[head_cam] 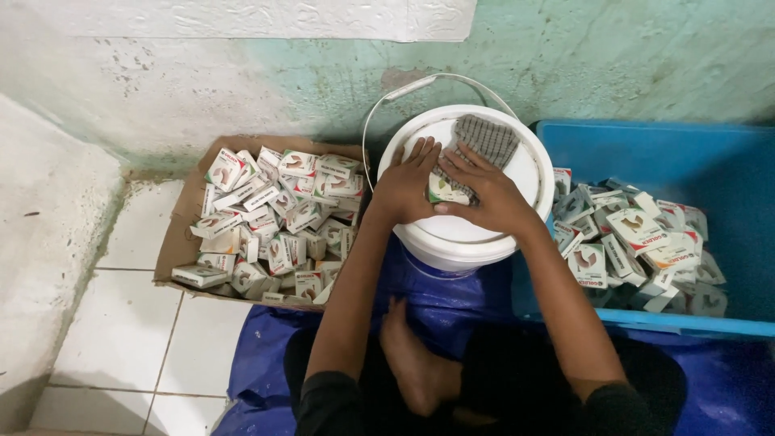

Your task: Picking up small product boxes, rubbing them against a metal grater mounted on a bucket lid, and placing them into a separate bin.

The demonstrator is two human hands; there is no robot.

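Small box [445, 190] lies on the bucket lid [529, 173], pinched between both hands' grip.

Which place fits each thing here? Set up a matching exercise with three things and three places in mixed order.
Things:
1. checked cloth
2. cardboard tray
3. blue crate

Places:
A. left of the bucket, full of small boxes
B. right of the bucket, holding small boxes
C. on the white bucket's lid

Pairs: 1-C, 2-A, 3-B
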